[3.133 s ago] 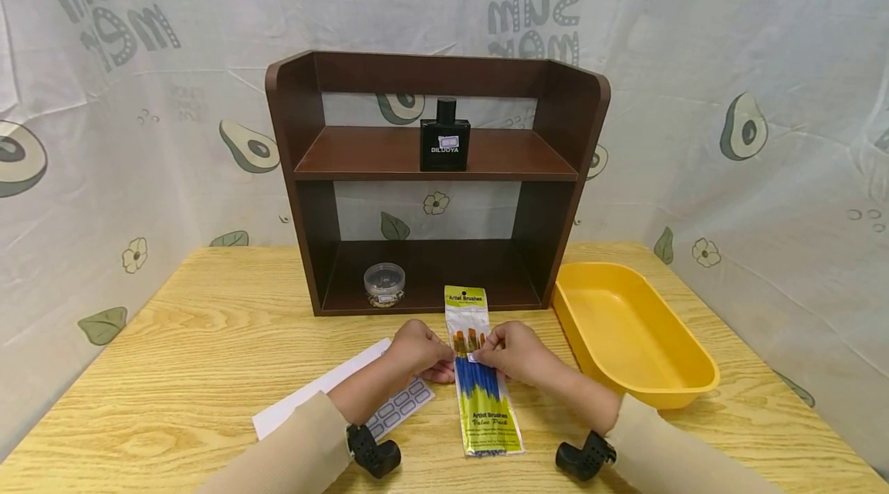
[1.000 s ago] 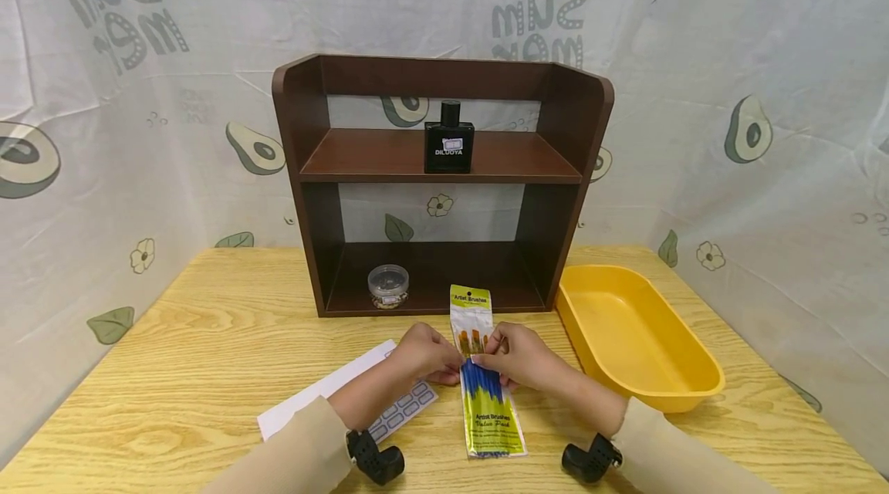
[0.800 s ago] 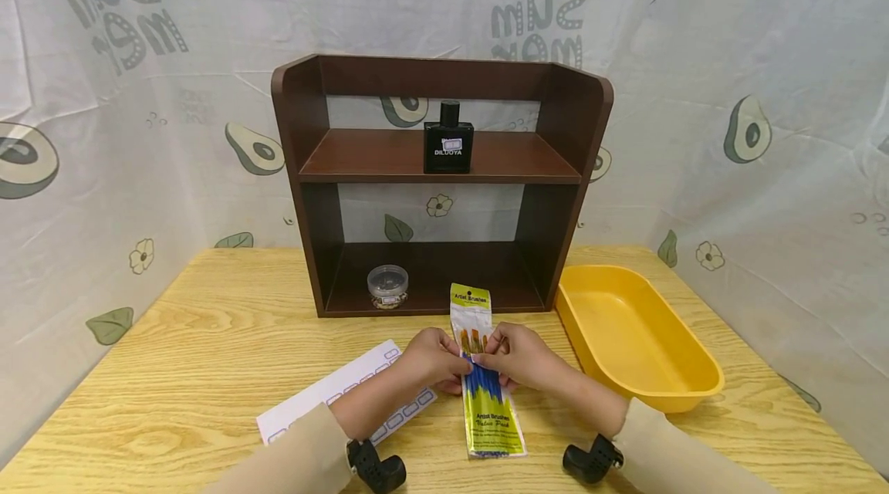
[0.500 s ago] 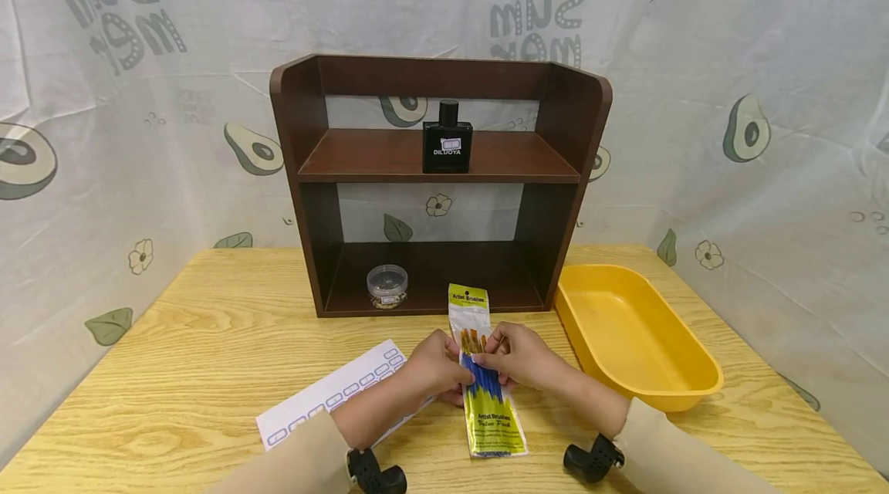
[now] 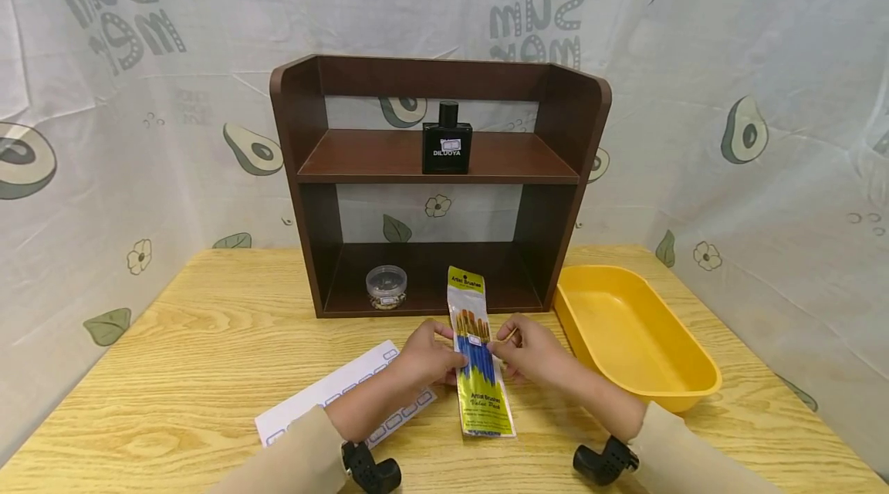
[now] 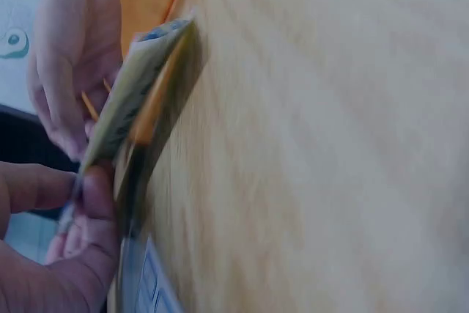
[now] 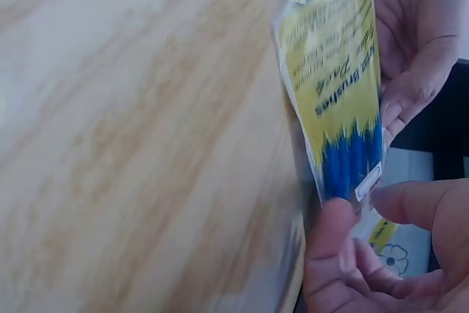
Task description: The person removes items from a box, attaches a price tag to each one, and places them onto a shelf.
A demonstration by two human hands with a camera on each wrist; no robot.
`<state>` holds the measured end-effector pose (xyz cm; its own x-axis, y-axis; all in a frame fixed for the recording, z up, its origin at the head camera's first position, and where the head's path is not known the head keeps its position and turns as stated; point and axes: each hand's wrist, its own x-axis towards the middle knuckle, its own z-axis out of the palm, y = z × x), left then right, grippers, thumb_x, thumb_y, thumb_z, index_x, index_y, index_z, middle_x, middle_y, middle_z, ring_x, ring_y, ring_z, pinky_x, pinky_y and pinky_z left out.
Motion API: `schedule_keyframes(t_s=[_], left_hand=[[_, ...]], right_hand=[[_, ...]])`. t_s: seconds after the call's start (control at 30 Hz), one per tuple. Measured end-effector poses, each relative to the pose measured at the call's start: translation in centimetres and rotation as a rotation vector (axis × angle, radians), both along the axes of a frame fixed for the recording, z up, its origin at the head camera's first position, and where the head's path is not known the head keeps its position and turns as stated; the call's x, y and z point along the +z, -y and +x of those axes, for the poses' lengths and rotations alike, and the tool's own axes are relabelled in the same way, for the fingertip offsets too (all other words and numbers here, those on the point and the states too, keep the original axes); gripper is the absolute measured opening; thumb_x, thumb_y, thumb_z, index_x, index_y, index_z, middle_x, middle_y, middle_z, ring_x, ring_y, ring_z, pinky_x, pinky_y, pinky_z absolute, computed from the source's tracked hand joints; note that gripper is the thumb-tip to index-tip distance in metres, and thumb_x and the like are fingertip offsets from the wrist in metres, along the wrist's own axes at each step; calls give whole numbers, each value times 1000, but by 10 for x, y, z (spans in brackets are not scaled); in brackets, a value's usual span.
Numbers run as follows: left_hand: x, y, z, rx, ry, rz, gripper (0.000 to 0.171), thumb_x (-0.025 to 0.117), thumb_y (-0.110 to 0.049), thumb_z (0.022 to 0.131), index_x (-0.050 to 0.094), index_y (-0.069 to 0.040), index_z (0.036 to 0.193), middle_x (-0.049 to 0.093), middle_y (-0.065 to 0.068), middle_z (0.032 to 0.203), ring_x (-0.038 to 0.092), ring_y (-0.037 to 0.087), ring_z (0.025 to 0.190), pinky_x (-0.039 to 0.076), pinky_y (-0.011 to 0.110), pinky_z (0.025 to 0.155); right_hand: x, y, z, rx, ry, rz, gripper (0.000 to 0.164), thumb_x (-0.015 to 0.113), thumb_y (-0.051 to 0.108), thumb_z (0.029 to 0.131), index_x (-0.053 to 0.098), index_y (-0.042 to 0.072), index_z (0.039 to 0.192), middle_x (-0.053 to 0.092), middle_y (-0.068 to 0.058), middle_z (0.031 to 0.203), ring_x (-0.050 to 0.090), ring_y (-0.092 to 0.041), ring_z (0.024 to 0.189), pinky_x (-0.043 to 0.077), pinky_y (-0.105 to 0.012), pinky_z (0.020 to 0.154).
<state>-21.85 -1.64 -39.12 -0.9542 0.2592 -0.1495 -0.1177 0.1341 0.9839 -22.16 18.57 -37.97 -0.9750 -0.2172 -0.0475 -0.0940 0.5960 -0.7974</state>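
Note:
A clear packet of artist brushes [image 5: 479, 370], with blue handles and a yellow label, tilts up from the table. My left hand [image 5: 430, 355] pinches its left edge, thumb in front and fingers behind; the left wrist view shows that pinch [image 6: 88, 181]. A small white sticker [image 5: 474, 340] sits on the packet's front over the brushes. My right hand [image 5: 531, 347] is at the right edge, its thumb tip right beside the sticker, the index finger spread apart from the thumb. In the right wrist view its fingertips overlap the packet [image 7: 344, 93].
Under my left forearm lies a white sheet of blue-framed labels [image 5: 333, 390]. A dark brown shelf [image 5: 437, 177] stands behind, bearing a black perfume bottle [image 5: 447, 158] above and a clear round jar [image 5: 386, 289] below, both stickered. To the right is a yellow basin [image 5: 704, 382].
The packet has moved up and away from me, its top now higher before the shelf. My right thumb has slid right off the sticker, uncovering it. Earlier, my left hand shifted right onto the packet.

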Motion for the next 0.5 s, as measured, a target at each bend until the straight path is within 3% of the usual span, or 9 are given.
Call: schedule_keyframes(t_s=[0.27,0.5], left_hand=[[1,8,-27,63,-53,83,42,68,0,97,44,3,132,74,21,106,66,14,73,60,31,72],[4,3,-45,99,-44,122,33,67,-7,100,56,4,129,75,16,108,69,14,84,63,36,86]], right_hand=[[6,-1,1,77,77,-66,20,63,11,103,63,-9,108,67,-10,79,64,-14,65,62,-33,62],[14,-2,-4,24,117,-175,16,60,4,104,61,-10,110,68,-5,80,60,-13,66,57,-29,63]])
